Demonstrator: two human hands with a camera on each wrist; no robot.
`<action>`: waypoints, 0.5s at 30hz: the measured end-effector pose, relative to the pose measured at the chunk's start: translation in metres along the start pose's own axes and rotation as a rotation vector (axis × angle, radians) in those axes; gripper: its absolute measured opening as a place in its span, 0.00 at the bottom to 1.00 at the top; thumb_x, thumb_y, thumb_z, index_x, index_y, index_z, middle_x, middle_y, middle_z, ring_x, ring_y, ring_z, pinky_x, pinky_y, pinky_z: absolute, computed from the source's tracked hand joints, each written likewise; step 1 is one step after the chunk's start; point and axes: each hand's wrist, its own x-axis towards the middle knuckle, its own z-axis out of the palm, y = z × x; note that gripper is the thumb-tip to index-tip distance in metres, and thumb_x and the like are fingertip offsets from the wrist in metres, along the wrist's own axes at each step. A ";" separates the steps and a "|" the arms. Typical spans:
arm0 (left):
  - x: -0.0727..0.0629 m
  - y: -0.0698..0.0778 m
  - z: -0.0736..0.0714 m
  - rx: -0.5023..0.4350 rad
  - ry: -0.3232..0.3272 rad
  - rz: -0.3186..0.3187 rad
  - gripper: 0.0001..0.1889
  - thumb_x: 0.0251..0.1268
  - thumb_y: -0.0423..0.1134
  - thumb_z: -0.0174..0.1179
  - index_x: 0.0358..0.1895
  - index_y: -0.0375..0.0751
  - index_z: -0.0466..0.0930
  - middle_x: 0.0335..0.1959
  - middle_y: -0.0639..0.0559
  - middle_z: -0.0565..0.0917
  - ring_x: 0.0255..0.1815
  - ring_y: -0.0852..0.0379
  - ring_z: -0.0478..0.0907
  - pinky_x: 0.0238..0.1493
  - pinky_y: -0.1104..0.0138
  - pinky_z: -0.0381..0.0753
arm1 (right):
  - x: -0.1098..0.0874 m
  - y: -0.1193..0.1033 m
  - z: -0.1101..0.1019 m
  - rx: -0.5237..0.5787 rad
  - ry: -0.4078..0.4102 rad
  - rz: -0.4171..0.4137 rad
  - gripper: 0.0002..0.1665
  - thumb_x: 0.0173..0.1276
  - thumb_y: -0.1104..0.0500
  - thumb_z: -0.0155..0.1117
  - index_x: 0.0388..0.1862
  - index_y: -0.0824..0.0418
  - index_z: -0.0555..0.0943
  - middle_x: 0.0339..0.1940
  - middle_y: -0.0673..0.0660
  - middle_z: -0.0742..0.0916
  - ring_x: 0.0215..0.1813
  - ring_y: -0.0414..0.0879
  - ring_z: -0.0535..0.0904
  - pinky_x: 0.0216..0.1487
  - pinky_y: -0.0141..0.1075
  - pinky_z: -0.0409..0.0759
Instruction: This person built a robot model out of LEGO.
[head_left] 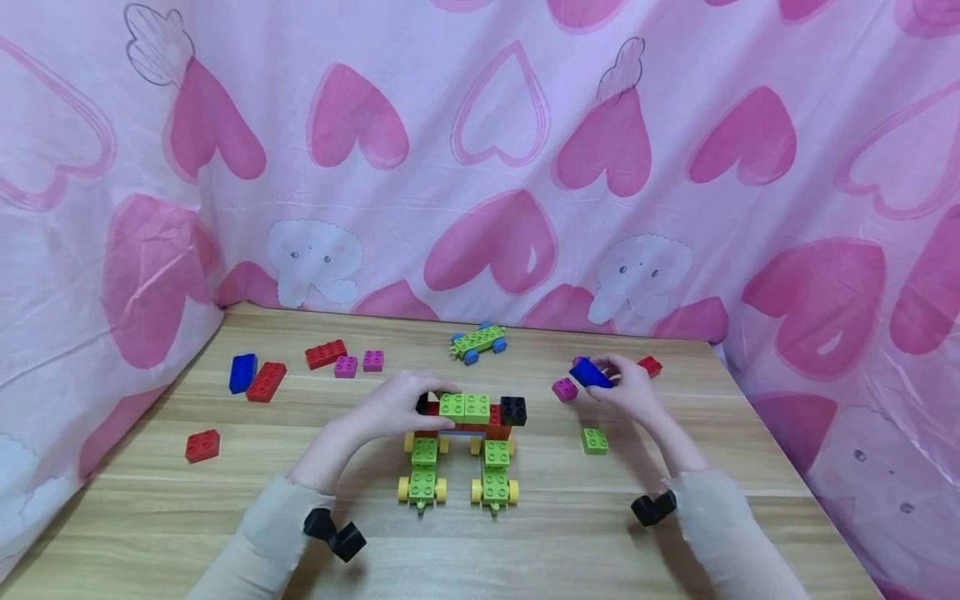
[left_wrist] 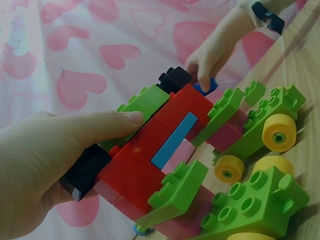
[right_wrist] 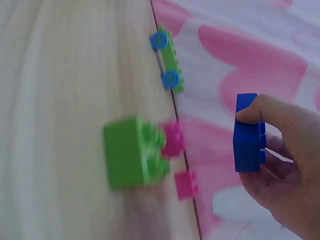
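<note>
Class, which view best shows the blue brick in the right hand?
The right wrist view: there the blue brick is large, sharp and little covered. The head view shows it small, in the right hand; the left wrist view shows only part, behind the fingers.

You have no readable text, label, brand, number or sign in any of the three views. On the green and red brick model (head_left: 467, 408), low centre of the head view, the studs (head_left: 471, 409) are too small for you to tell any mark. The cloth (head_left: 427, 192) across the upper frame shows you printed hearts (head_left: 356, 121) and cartoon figures (head_left: 311, 250), not lettering.
</note>
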 end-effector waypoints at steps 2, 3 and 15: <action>0.000 0.000 0.000 -0.007 0.002 -0.006 0.24 0.60 0.49 0.68 0.58 0.44 0.81 0.52 0.52 0.85 0.49 0.58 0.82 0.54 0.60 0.83 | 0.006 -0.008 0.005 0.010 0.006 -0.034 0.28 0.56 0.65 0.71 0.56 0.71 0.77 0.49 0.69 0.84 0.48 0.61 0.81 0.48 0.49 0.83; -0.001 0.000 0.000 -0.011 0.003 -0.006 0.24 0.60 0.49 0.68 0.58 0.44 0.81 0.52 0.51 0.86 0.49 0.58 0.82 0.53 0.60 0.83 | 0.009 -0.013 0.008 0.017 0.007 -0.043 0.28 0.56 0.66 0.71 0.56 0.70 0.77 0.48 0.69 0.84 0.49 0.61 0.81 0.49 0.50 0.83; -0.003 -0.003 0.001 -0.020 0.020 0.013 0.25 0.59 0.48 0.69 0.58 0.41 0.81 0.50 0.50 0.86 0.47 0.57 0.81 0.51 0.57 0.83 | 0.026 -0.070 0.028 0.069 -0.046 -0.173 0.25 0.58 0.64 0.71 0.55 0.67 0.79 0.47 0.65 0.84 0.49 0.58 0.79 0.52 0.53 0.81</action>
